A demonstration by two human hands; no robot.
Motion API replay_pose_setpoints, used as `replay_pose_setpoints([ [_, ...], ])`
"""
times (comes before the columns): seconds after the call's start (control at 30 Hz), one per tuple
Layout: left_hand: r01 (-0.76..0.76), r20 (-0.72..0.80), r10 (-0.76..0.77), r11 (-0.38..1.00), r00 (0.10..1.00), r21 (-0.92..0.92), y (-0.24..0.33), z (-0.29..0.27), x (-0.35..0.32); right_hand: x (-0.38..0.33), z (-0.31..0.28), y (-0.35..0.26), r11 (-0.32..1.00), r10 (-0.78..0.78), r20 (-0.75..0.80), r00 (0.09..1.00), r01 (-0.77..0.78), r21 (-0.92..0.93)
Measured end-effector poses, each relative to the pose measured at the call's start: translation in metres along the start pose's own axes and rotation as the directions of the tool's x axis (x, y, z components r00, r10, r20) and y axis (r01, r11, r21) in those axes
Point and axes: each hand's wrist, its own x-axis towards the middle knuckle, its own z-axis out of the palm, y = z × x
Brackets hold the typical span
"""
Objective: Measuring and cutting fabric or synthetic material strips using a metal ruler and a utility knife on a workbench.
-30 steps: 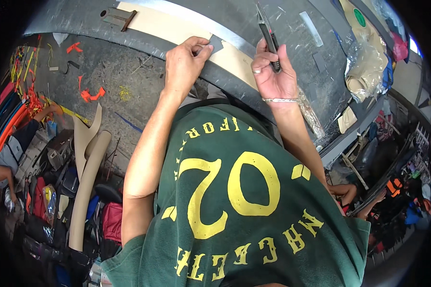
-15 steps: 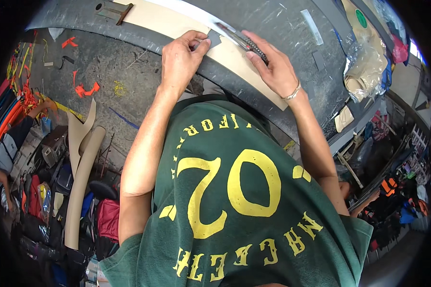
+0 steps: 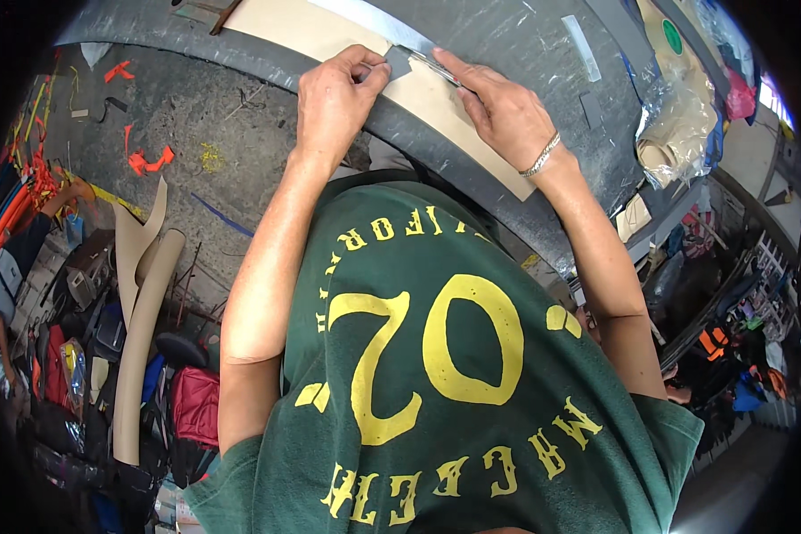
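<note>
Left hand (image 3: 334, 102) pinches a grey tab (image 3: 397, 64) at the worktop (image 3: 525, 53) edge, right hand (image 3: 507, 111) presses a blade (image 3: 440, 69) flat; a slip could nick fingers.

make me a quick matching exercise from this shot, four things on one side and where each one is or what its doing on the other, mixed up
Things:
1. left hand
2. right hand
3. red scraps
4. rolled tan sheet

Places or states:
A. lying on the grey floor, left of the arm
B. pinching a small grey piece at the tan strip
C. leaning among clutter at lower left
D. pressing a slim tool flat, bracelet on its wrist

Pairs: 1-B, 2-D, 3-A, 4-C
</note>
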Motion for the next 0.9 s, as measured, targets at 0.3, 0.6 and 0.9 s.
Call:
replay_pose_setpoints([
  [0.3, -0.028, -0.015, 0.028, 0.998, 0.999, 0.049, -0.003, 0.003, 0.0, 0.003, -0.007, -0.015, 0.988, 0.058, 0.058, 0.997, -0.049, -0.144],
  [0.6, -0.052, -0.042, 0.056, 0.994, 0.998, 0.093, -0.005, 0.005, 0.001, -0.006, -0.006, -0.01, 0.986, 0.102, 0.077, 0.992, -0.09, -0.143],
  [0.9, 0.078, 0.082, -0.063, 0.979, 0.995, -0.191, -0.019, -0.009, 0.007, -0.011, -0.012, -0.008, 0.995, 0.099, 0.028, 0.995, -0.098, -0.034],
])
